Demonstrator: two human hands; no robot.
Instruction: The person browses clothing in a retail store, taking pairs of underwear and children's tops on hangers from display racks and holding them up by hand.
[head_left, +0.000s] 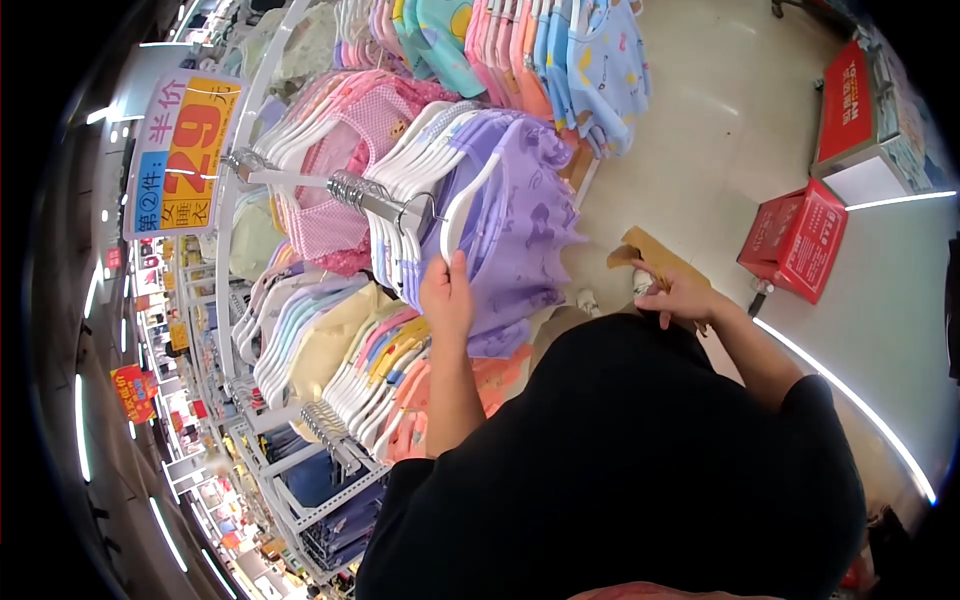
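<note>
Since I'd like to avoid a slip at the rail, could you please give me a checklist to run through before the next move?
1. Left hand on the white hanger: ok.
2. Purple garment hanging among the other clothes: ok.
3. Hanger's hook fully on the metal rail: cannot tell.
4. Right hand free: not ok; it appears to hold a brown item.
5. Price sign unobstructed: ok, its 29 is readable.

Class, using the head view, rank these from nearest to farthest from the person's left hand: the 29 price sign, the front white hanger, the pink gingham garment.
From the left hand:
1. Front white hanger: at its fingers.
2. Pink gingham garment: behind the purple ones.
3. 29 price sign: beyond the rail's far end.
</note>
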